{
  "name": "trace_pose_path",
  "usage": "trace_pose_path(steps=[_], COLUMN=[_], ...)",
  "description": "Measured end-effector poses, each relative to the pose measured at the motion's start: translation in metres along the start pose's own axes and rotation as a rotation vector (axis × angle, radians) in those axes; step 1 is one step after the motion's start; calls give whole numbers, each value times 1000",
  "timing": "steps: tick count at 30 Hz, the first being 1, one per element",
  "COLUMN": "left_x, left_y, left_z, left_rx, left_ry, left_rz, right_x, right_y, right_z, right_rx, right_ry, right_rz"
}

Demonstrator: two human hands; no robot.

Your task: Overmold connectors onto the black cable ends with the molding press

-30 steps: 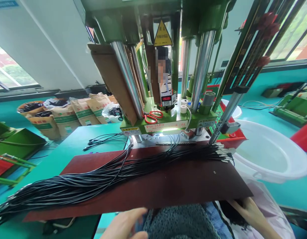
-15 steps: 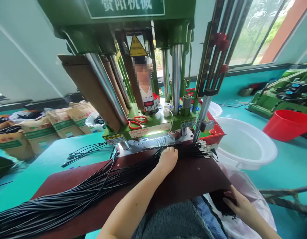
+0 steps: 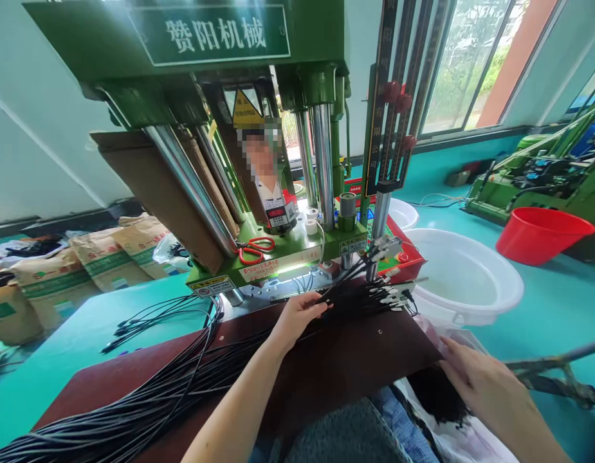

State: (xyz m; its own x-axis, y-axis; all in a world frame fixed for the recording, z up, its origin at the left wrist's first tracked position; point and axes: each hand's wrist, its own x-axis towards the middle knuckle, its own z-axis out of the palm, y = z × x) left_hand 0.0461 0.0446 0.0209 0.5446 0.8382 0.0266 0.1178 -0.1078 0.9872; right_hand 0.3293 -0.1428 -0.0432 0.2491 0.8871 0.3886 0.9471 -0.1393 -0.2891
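Note:
My left hand (image 3: 301, 316) pinches a few black cables from the long cable bundle (image 3: 181, 379). The held cables (image 3: 348, 280) rise to the right above the rest, their connector ends near the machine's front. Several pale connector ends (image 3: 393, 297) lie at the bundle's right end on the dark red board (image 3: 355, 366). My right hand (image 3: 485, 376) is at the board's right corner, its fingers closed on the rim of a pinkish-white plastic bag (image 3: 490, 431). Inside that bag is a pile of small black pieces (image 3: 439, 392), just below my right fingers.
A green press (image 3: 278, 260) stands ahead, with red-handled scissors (image 3: 253, 249) on its ledge. Separate cables (image 3: 147, 321) lie on the teal table at left. A white tub (image 3: 471, 270) and a red bucket (image 3: 543, 235) stand at right. A person (image 3: 265, 173) shows behind the press.
My left hand has gone from resting closed on the bundle to lifting a few cables by a pinch. My right hand has moved up from the black pile to the bag's rim.

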Motion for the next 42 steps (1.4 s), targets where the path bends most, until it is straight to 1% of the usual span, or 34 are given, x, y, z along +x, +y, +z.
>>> trace_pose_path(steps=[3, 5, 6, 8, 9, 10, 11, 12, 14, 15, 16, 17, 18, 20, 21, 23, 25, 27, 30, 33, 36, 38, 42], left_x=[-1, -1, -1, -2, -3, -4, -6, -7, -10, -11, -12, -13, -14, -16, -16, -16, -14, -11, -2, 6, 11, 11, 6], left_y=[3, 2, 1, 0, 1, 1, 2, 3, 5, 6, 7, 7, 8, 7, 7, 5, 5, 7, 16, 26, 28, 25, 18], left_z=[-1, -1, -1, -1, -1, -1, -2, -2, -4, -4, -4, -4, -2, 1, 4, 9, 14, 19, 24, 28, 29, 30, 34], left_rx=[-68, -30, 25, 172, 234, 258, 240, 183, 21, -51, -100, -122, -122, -71, -30, 57, 103, 100, 81, 71, 42, 28, 58], left_ry=[77, 139, 205, 384, 446, 459, 417, 331, 113, 28, -32, -76, -105, -129, -125, -84, -41, -31, -58, -81, -106, -132, -202], left_rz=[28, 89, 142, 267, 305, 307, 271, 210, 79, 35, 7, -10, -22, -42, -48, -39, -14, 0, 6, -4, -32, -32, -20], right_x=[16, 21, 22, 21, 20, 19, 19, 19, 24, 29, 36, 44, 53, 73, 83, 99, 110, 114, 117, 120, 124, 125, 122], right_y=[-35, -56, -65, -80, -86, -92, -97, -103, -113, -119, -124, -129, -134, -144, -148, -153, -155, -153, -147, -138, -128, -122, -110], right_z=[-5, -4, -3, -1, 0, 1, 1, 2, 3, 5, 6, 8, 10, 14, 15, 16, 17, 16, 15, 13, 10, 8, 2], right_rx=[115, 202, 243, 329, 379, 440, 514, 604, 839, 986, 1149, 1318, 1477, 1710, 1775, 1825, 1811, 1764, 1724, 1749, 1821, 1860, 1860], right_ry=[-15, -19, -23, -46, -73, -118, -182, -256, -403, -453, -472, -457, -414, -278, -204, -88, -25, -29, -48, 28, 95, 71, -119], right_rz=[-141, -218, -251, -308, -323, -329, -320, -295, -210, -155, -97, -39, 13, 94, 125, 181, 223, 234, 216, 245, 282, 285, 275])
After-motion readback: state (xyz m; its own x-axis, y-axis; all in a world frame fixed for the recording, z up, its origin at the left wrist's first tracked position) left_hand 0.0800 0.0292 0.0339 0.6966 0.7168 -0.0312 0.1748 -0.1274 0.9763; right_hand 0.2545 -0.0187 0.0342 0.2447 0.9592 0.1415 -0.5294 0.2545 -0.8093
